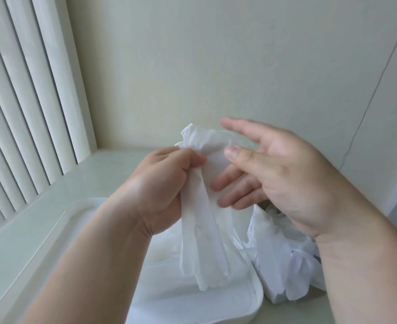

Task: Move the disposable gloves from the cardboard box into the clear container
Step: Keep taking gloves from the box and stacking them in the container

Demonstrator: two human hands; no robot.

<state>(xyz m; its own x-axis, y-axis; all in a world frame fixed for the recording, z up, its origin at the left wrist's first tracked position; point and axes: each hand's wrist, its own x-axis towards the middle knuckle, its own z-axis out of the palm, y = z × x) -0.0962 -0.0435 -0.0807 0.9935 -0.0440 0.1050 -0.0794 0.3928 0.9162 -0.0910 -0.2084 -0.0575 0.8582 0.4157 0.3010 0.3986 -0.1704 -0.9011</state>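
Our left hand [162, 183] grips a translucent glove [202, 230] above the clear container [239, 307]. Our right hand [279, 174] is spread loose, just beside it.

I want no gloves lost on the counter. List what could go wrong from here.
1. The left hand grips the gloves only near their top. The bunch hangs loose over the right part of the clear container, so some might slip and land outside it.
2. The right hand is open, its wrist above the cardboard box, where loose gloves spill out. It could drag them off.
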